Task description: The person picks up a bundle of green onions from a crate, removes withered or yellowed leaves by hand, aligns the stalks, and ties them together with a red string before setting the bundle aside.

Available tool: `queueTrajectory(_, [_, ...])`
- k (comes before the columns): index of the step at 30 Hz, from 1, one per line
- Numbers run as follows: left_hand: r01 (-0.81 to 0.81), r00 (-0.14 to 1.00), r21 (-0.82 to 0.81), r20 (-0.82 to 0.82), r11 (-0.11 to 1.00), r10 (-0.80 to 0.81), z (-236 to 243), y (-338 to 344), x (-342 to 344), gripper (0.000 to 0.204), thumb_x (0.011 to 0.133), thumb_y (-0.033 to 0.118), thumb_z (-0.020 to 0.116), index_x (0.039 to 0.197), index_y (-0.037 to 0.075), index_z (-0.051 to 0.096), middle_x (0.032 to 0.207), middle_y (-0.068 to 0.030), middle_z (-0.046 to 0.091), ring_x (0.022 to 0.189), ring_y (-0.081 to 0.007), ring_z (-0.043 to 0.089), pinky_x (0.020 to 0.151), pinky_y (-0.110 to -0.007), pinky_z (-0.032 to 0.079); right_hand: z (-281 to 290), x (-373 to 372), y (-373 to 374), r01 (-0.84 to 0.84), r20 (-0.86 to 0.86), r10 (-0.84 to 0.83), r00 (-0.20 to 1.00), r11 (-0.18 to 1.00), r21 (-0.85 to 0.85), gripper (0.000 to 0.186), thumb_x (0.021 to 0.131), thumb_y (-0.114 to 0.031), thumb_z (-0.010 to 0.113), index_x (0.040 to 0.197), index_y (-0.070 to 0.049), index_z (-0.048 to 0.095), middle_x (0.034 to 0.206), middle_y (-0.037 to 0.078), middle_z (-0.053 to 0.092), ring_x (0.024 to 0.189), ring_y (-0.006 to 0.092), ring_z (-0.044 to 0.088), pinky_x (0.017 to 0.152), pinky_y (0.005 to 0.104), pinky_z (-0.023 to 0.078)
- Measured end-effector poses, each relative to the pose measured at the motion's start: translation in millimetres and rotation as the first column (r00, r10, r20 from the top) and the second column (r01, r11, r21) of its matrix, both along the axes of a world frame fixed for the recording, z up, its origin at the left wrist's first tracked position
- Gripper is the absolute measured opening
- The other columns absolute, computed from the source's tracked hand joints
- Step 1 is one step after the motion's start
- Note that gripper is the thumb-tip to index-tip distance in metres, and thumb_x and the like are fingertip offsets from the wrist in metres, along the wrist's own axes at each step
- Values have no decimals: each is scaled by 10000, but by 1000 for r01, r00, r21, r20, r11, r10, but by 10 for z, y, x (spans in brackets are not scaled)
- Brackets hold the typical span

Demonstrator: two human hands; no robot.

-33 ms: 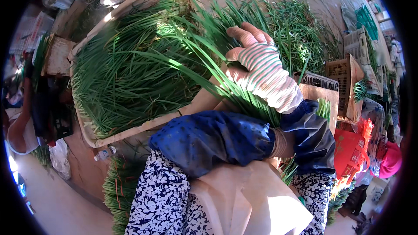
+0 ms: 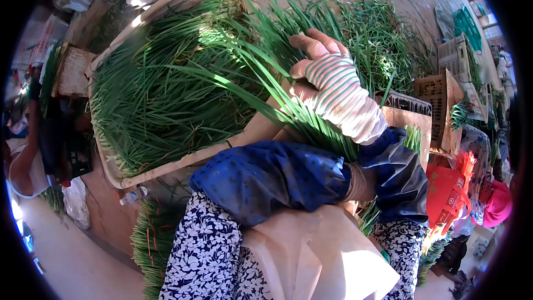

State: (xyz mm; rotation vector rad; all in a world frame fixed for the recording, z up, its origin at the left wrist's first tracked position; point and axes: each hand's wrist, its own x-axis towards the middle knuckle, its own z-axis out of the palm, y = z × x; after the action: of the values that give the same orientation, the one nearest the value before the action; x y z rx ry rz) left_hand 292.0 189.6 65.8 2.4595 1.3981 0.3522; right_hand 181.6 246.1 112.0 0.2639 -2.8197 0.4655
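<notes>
The right hand (image 2: pixel 338 89), in a striped glove, rests with bent fingers over long green leaves (image 2: pixel 325 130). The left hand (image 2: pixel 362 182) is mostly hidden behind the right sleeve (image 2: pixel 397 189); the blue left sleeve (image 2: pixel 272 175) crosses in front of the body. Beside the leaves, a wide pale crate (image 2: pixel 180 162) holds a heap of greens (image 2: pixel 172 94). More cut greens (image 2: pixel 383 44) lie on the floor beyond the right hand. A pale apron (image 2: pixel 311 239) covers part of the floral trousers (image 2: pixel 202 244). A red bag (image 2: pixel 444 191) stands at right, a plastic bottle (image 2: pixel 133 196) near the crate's lower corner.
</notes>
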Motion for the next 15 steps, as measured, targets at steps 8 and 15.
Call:
queueTrajectory(8, [121, 991, -62, -44, 991, -124, -206, 37, 62, 180, 807, 243, 632, 922, 177, 755, 856, -13, 718, 840, -224, 705, 642, -413, 509, 212, -356, 293, 174, -161, -264, 951, 886, -431, 270, 820, -102, 738, 1080, -53, 684, 1096, 94, 670, 987, 213, 634, 866, 292, 489])
queueTrajectory(15, [-136, 897, -91, 411, 987, 161, 235, 89, -169, 217, 873, 209, 568, 782, 59, 696, 650, -131, 651, 582, -307, 654, 570, -443, 518, -260, 574, 1720, 322, -46, -625, 780, 463, -826, 638, 816, -11, 683, 1412, -105, 477, 1243, 87, 606, 1131, 207, 582, 944, 312, 474])
